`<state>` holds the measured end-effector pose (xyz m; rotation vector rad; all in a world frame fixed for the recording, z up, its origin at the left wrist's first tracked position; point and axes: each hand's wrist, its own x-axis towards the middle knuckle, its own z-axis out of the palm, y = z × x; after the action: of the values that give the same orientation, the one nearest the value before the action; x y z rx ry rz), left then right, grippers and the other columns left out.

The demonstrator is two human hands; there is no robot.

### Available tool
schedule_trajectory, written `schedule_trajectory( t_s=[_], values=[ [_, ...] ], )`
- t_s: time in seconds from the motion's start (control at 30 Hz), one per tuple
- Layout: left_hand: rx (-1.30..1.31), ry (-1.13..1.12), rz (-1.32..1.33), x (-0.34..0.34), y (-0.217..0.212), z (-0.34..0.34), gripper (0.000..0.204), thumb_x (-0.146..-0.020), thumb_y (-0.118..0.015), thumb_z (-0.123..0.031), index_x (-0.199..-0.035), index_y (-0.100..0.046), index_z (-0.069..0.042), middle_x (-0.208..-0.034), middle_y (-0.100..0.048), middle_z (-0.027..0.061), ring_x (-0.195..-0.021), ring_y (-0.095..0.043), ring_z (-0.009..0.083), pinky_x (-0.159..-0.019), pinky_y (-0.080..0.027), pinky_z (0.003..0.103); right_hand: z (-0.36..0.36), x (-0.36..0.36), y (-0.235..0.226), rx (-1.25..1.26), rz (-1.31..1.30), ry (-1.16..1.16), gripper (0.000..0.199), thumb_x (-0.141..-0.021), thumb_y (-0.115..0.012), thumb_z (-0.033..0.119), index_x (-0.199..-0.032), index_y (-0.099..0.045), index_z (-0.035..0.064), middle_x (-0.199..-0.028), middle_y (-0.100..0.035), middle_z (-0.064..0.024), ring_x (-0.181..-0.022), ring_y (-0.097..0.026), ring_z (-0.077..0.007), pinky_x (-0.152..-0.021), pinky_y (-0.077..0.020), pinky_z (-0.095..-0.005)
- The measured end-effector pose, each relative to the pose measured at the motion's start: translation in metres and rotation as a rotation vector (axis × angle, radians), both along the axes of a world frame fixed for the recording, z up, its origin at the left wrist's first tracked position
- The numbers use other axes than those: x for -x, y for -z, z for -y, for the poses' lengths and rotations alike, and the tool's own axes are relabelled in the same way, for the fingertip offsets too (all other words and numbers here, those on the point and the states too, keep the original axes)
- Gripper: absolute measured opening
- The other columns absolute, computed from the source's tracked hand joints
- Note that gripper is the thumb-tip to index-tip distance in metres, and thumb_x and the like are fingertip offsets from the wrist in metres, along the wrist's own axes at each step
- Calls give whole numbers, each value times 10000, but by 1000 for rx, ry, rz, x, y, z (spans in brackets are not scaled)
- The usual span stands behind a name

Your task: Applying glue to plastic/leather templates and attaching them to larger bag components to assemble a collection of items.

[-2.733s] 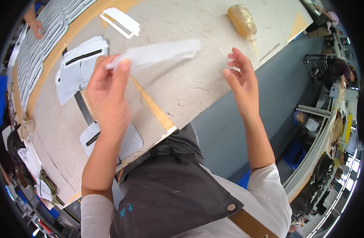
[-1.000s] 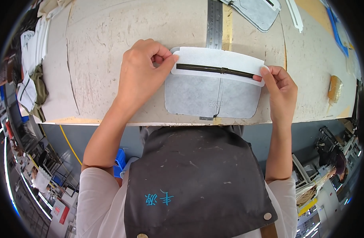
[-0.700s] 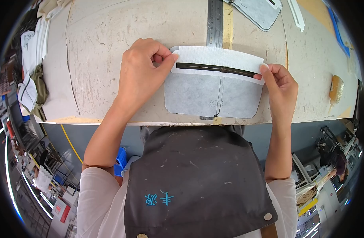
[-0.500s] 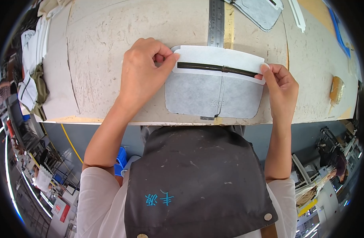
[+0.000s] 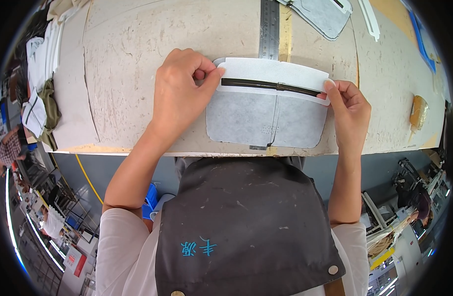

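A: Starting at the left — the left hand (image 5: pixel 179 96) is curled, thumb and forefinger pinching the left end of the white strip (image 5: pixel 273 74) that lies along the top of the grey fabric panel (image 5: pixel 263 121).

B: And that panel sits flat on the workbench (image 5: pixel 122 64), its lower edge right at the bench's near edge, just above the dark apron (image 5: pixel 241 222).

A: Right. Through the middle runs the dark zipper (image 5: pixel 271 86), lying in the strip, its slider a little right of centre. To get this step right, I'd say keep both ends level and the strip taut, so the zipper lies straight and the white edge follows the panel's curved top.

B: Over on the right?

A: The right hand (image 5: pixel 350 111) pinches the strip's other end between thumb and fingers — the fingertips fold over the edge, so how firmly it grips I can't quite tell.

B: The surface?

A: Pale, worn, scratched. A steel ruler (image 5: pixel 269 27) runs away from the panel at top centre, touching its upper edge or just under it. A second grey panel (image 5: pixel 322 15) lies farther back, a yellowish lump (image 5: pixel 419 111) sits at the far right, and stacked fabric pieces (image 5: pixel 39 84) crowd the left end.

B: The room?

A: A workshop — racks and benches below on both sides, a person (image 5: pixel 53 222) at lower left.
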<state>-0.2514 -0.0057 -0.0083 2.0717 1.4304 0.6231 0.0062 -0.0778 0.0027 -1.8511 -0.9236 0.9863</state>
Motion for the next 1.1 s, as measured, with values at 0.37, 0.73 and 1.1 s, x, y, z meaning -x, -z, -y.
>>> schedule_trajectory(
  t_s=[0.37, 0.73, 1.1],
  values=[
    [-177, 8, 48, -2, 11, 8, 159, -725, -722, -10, -685, -570, -37, -647, -538, 41, -641, -473, 177, -515, -403, 301, -1, -1, -2, 6, -19, 9, 156, -869, -667, 99, -864, -637, -54, -769, -639, -41, -689, -630, -91, -624, -465, -199],
    [-209, 12, 58, -2, 10, 11, 159, -733, -731, -6, -717, -574, -33, -691, -525, 42, -671, -478, 187, -545, -410, 299, -2, -15, -7, -2, 242, -141, 111, -771, -742, 85, -787, -671, 1, -735, -655, -32, -658, -583, -90, -622, -474, -226],
    [-138, -11, 43, -2, 9, 10, 148, -750, -726, -8, -714, -584, -28, -695, -526, 29, -677, -473, 160, -549, -409, 281, -6, -14, 0, -16, 405, -212, 145, -756, -736, 94, -714, -637, -3, -697, -621, -61, -601, -570, -142, -570, -471, -264]
  ],
)
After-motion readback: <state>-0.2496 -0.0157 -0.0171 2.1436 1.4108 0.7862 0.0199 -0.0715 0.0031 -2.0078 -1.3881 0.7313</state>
